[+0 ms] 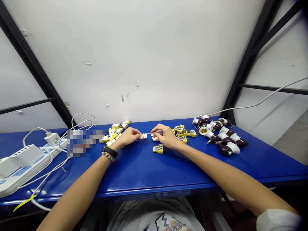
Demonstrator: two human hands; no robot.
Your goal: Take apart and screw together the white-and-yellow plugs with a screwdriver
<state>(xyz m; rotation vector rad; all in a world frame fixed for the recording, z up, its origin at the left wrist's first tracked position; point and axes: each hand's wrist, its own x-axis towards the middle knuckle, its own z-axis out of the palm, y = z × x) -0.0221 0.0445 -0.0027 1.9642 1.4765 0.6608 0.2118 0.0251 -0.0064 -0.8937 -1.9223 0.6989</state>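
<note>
Over a blue bench (144,170), left hand (127,137) pinches a white plug (143,136), right hand (166,136) a leftward screwdriver (148,133).

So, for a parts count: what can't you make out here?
Head view:
The small white piece between the hands: too small, partly hidden by the left hand.
The thin rod: too small to identify.
What lies under the pixelated patch: blurred.
The power strip: cut off by the left edge.

One head-worn camera looks forward and down from above the person's lap, close over the blue table (154,170), taking in the left hand (127,138), right hand (166,136) and white wall (154,64) beyond.
</note>
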